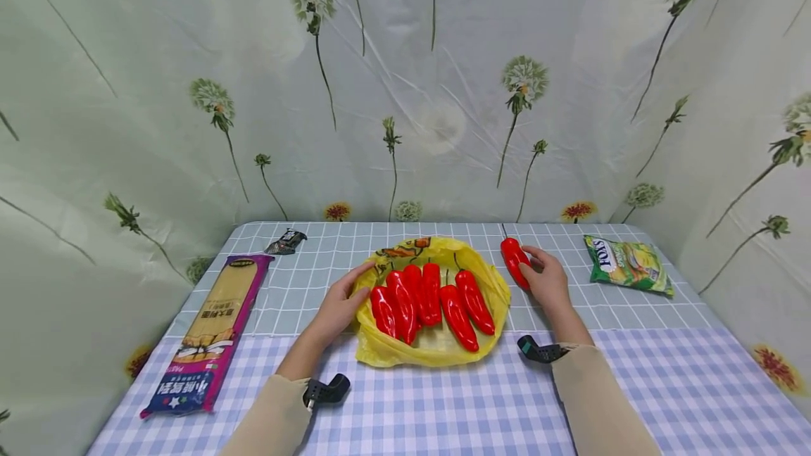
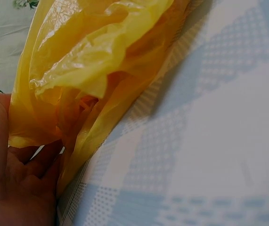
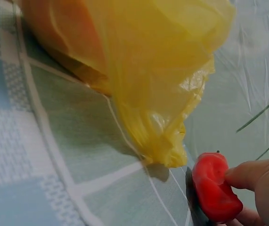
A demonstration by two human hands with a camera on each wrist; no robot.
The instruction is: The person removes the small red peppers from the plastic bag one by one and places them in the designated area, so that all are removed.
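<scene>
A yellow plastic bag (image 1: 427, 357) lies spread wide on the table with several glossy red chili peppers (image 1: 457, 319) inside. At its left rim, my left hand (image 1: 337, 308) holds the plastic between thumb and fingers; the left wrist view has the crumpled bag side (image 2: 87, 56) right against that hand (image 2: 23, 188). To the right of the bag, my right hand (image 1: 546, 280) pinches a single red chili pepper (image 1: 513, 256) with a dark thin stem. In the right wrist view the thumb presses on this pepper (image 3: 212, 186), close over the table, while the other fingers are partly hidden behind it.
On the left lies a long purple pasta packet (image 1: 209, 336), with a small black wrapper (image 1: 286, 241) beyond it. A green FOX'S candy bag (image 1: 629, 266) sits at the far right. Hanging dandelion-print cloth (image 1: 443, 90) closes off the table's back and sides.
</scene>
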